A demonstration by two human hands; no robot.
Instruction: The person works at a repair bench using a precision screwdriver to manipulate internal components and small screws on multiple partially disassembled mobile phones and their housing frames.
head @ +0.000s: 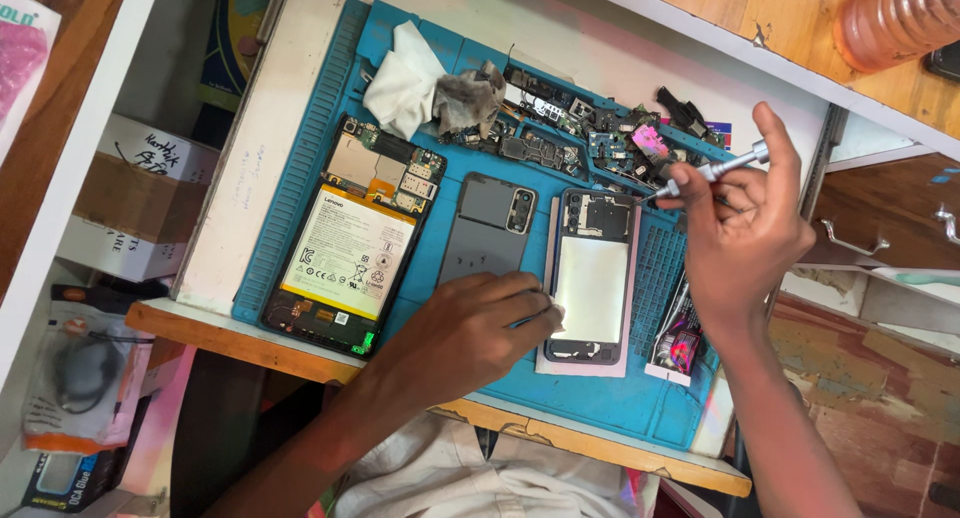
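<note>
An opened phone [592, 278] lies on the blue work mat [300, 178], its pale battery and dark upper plate exposed. My left hand [470, 333] rests on the mat at the phone's left edge and presses it down, with a thin tool partly hidden under the fingers. My right hand [745, 223] holds a small silver screwdriver [712, 170], tip pointing at the phone's top right corner. The phone's grey back cover [488, 230] lies just left of it. Farther left sits an opened tablet [350, 240] with a white battery.
A white cloth [410, 78] and a dirty rag [465, 98] lie at the mat's far edge beside a pile of circuit boards and parts [580, 138]. Small parts fill a tray [678, 343] at right. Cardboard boxes [140, 193] stand left; drawers [880, 228] right.
</note>
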